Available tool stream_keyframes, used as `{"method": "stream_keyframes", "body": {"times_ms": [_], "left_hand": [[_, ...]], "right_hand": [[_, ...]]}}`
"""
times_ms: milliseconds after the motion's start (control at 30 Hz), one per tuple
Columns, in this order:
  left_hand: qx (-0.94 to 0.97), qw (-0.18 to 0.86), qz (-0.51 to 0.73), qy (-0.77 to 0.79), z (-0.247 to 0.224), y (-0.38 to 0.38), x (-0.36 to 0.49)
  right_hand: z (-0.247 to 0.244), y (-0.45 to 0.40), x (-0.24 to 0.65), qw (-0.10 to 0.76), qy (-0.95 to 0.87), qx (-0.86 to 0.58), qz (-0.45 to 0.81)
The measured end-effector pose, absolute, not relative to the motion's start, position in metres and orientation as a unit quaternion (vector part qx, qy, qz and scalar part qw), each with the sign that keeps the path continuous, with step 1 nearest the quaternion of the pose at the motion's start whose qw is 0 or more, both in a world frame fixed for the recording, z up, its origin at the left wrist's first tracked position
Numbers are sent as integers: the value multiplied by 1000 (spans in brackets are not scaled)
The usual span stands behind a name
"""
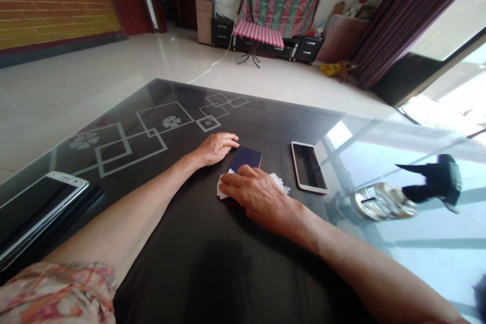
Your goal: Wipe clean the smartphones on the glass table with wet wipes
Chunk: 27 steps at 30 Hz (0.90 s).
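A dark smartphone (246, 158) lies flat on the black table, its lower part hidden. My right hand (256, 190) presses a crumpled white tissue (280, 182) onto that lower part, the fingers bent over it. At the phone's upper left edge rests my left hand (218, 148), its fingers stretched out together and the tips touching the edge. Just right of my right hand is a second smartphone (310, 167) with a pale frame, screen up.
A clear spray bottle (379, 202) with a black nozzle stands on the right of the table (182, 253). At the left edge lies a large silver-edged phone (41, 207). A striped folding stool (258, 34) stands on the floor beyond.
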<state>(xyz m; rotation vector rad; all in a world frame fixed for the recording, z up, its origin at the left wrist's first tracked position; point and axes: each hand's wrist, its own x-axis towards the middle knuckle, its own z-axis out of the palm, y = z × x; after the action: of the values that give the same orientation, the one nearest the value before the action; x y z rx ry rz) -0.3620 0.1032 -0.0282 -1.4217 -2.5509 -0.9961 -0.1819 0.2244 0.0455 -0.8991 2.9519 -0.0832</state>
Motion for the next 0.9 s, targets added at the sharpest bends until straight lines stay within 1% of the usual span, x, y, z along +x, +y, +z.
{"method": "stream_keyframes", "body": {"times_ms": [100,300,533,733,900], "left_hand": [[-464,25,-320,-826,-29,103,-364],[-471,21,-322,-821,-30,102,-367],[-475,33,-318,-819,-33,103,-368],[-473,32,-316,-822,-32,102,-368],[-472,36,-313,-823,-32,103,-366]], "right_hand": [[40,233,-192,10,960,-279,-29],[26,261,-221,-32,978,-205,6],[18,273,-234,-62,982,-179,5],[18,264,-222,-58,978,-200,-10],[28,240,-194,-26,961,-267,-60]]}}
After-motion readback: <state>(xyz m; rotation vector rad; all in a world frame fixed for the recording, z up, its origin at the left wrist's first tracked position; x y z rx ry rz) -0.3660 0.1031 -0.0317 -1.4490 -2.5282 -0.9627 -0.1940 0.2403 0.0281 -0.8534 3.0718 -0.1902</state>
